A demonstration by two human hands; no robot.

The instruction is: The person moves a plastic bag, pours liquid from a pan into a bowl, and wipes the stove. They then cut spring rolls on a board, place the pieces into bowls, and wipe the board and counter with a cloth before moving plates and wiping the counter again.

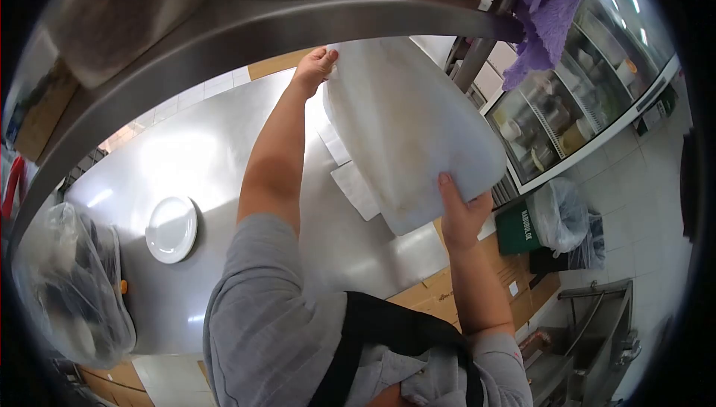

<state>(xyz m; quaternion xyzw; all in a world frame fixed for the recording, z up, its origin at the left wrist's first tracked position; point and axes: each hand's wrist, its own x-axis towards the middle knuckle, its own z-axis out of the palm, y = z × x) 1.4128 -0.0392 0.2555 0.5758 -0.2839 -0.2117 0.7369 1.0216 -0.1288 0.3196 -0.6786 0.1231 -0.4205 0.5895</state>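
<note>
A large white cutting board (410,124), with faint brownish stains, is held tilted above the steel table (246,161). My left hand (317,68) grips its far left edge, fingers closed round it. At the near right corner my right hand (464,209) holds the board, thumb on top and the other fingers hidden underneath. White paper or cloth sheets (354,189) lie on the table, partly covered by the board. A white plate (171,229) rests on the table to the left of my left arm.
A steel shelf (298,27) with containers crosses overhead, and a purple cloth (541,12) hangs from it. Plastic-wrapped equipment (74,280) stands at the left end. On the right are a glass-door fridge (574,101), a green bin (517,228) and a steel sink (589,340). Cardboard (429,299) covers the floor.
</note>
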